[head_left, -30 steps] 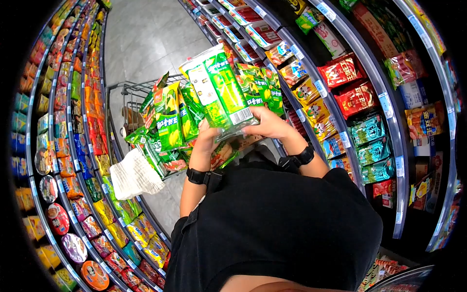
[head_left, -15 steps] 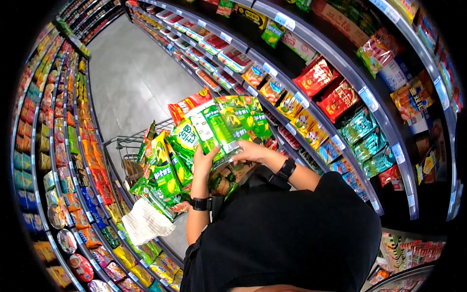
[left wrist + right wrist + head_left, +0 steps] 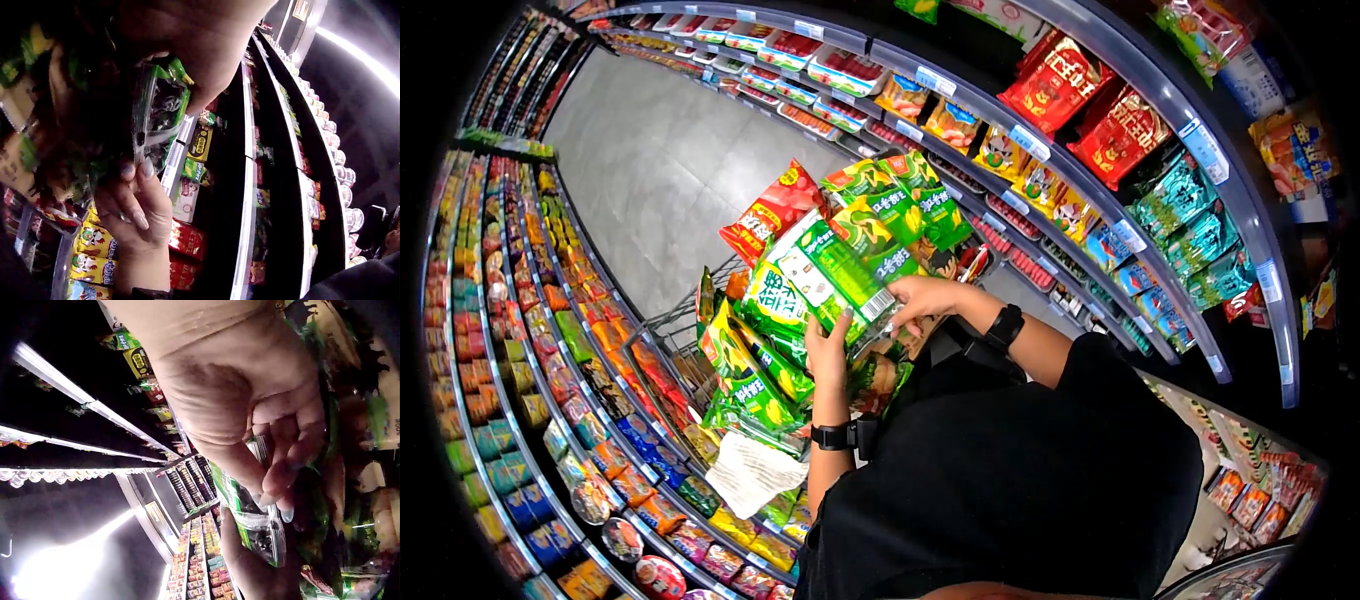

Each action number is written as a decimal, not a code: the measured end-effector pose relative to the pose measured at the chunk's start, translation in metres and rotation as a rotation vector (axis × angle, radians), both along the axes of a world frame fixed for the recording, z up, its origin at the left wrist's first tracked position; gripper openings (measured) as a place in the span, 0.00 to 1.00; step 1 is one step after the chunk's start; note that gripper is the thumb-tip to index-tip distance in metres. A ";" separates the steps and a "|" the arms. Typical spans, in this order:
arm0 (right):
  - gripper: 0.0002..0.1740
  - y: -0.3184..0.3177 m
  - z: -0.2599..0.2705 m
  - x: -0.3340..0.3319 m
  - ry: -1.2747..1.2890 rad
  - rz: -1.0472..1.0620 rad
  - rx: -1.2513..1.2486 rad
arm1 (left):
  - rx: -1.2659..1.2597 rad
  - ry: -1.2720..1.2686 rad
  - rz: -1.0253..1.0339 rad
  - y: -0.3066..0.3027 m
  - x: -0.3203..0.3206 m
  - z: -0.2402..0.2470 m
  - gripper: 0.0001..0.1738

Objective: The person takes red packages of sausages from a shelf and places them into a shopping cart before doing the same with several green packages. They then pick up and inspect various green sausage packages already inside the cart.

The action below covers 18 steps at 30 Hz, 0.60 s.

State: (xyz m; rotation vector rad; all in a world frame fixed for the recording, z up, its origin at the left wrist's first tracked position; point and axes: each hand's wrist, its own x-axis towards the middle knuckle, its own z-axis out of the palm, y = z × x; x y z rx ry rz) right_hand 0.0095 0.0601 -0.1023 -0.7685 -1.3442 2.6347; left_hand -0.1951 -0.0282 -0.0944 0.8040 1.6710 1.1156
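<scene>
My left hand point(image 3: 828, 355) holds a green-and-white plastic packet point(image 3: 820, 268) by its lower left edge, thumb on the front. A barcode shows near its lower right corner. The right hand point(image 3: 928, 302) has its fingers curled at that same corner. In the right wrist view, thumb and fingers of the right hand point(image 3: 244, 406) pinch the clear wrapper end of the packet point(image 3: 265, 540). Dark contents show through the film in the left wrist view. Beneath and around the packet, green-and-yellow bags point(image 3: 745, 365) with corn pictures fill a shopping cart.
A red bag point(image 3: 772, 212) lies at the cart's far side. White crumpled cloth or paper point(image 3: 752, 475) hangs at its near left. Packed shelves stand on both sides, with red bags point(image 3: 1055, 82) on the right. Grey floor point(image 3: 650, 130) stretches ahead between them.
The head view has swung, so the shelves and aisle appear rotated. The packet is lower and tilted further left, uncovering the red bag behind it. Both hands still hold it.
</scene>
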 end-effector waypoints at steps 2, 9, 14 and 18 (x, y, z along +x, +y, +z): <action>0.19 0.004 -0.004 0.001 0.023 0.021 -0.064 | -0.019 -0.001 0.005 -0.001 -0.005 -0.007 0.20; 0.19 0.026 -0.009 0.003 0.088 0.186 -0.247 | -0.051 -0.277 0.043 0.010 -0.001 0.018 0.13; 0.20 0.036 -0.020 -0.002 0.097 0.225 -0.294 | -0.060 -0.302 0.081 0.016 -0.006 0.016 0.12; 0.20 0.046 -0.012 -0.011 0.092 0.237 -0.248 | -0.036 -0.381 0.105 0.027 -0.008 0.025 0.14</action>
